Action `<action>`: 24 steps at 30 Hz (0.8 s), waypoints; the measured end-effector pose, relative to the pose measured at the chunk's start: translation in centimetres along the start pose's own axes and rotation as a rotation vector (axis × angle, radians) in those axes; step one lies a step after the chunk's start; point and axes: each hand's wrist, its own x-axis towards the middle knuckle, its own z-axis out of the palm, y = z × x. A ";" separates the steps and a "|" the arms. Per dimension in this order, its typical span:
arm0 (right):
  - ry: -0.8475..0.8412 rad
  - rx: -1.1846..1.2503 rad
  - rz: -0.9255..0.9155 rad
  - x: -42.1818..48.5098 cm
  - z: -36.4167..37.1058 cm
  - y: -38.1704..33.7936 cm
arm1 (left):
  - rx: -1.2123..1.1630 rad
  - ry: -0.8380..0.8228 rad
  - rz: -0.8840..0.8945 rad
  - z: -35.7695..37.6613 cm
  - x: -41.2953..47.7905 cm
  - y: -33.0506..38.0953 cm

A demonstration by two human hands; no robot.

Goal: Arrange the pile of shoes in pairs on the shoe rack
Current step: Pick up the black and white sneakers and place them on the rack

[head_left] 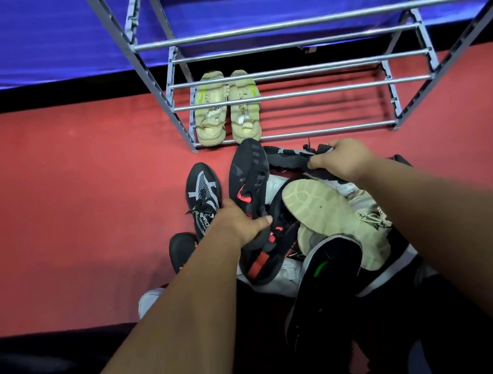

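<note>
A grey metal shoe rack (301, 93) stands on the red floor, with a pair of pale yellow sneakers (225, 108) side by side at the left of its bottom shelf. In front of the rack lies a pile of shoes (315, 224). My left hand (241, 223) grips a black shoe with red accents (248, 175) by its heel end, toe pointing at the rack. My right hand (341, 158) holds a black and white shoe (290, 156) at the far side of the pile. A beige shoe (322, 207) lies sole up in the pile.
A black and white sneaker (203, 193) lies on the floor left of the pile, with a black and orange one (182, 249) nearer me. A second black and red shoe (264, 259) and a black shoe with a green mark (325, 274) lie in the pile. Blue cloth (24, 37) hangs behind the rack.
</note>
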 end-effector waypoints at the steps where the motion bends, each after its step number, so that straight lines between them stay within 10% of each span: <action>1: 0.041 -0.008 -0.026 -0.6 -0.3 0.0 | -0.013 0.040 0.011 -0.2 0.1 0.0; 7: 0.219 -0.286 -0.154 -2.6 -0.1 2.1 | 0.056 0.464 -0.155 -0.5 0.0 -0.8; 11: 0.181 -0.204 0.012 -3.1 1.2 3.9 | -0.155 0.316 -0.348 -0.2 2.0 -3.5; 24: 0.133 -0.056 0.190 -2.3 2.7 4.5 | -0.001 0.241 -0.206 -0.5 4.6 -6.7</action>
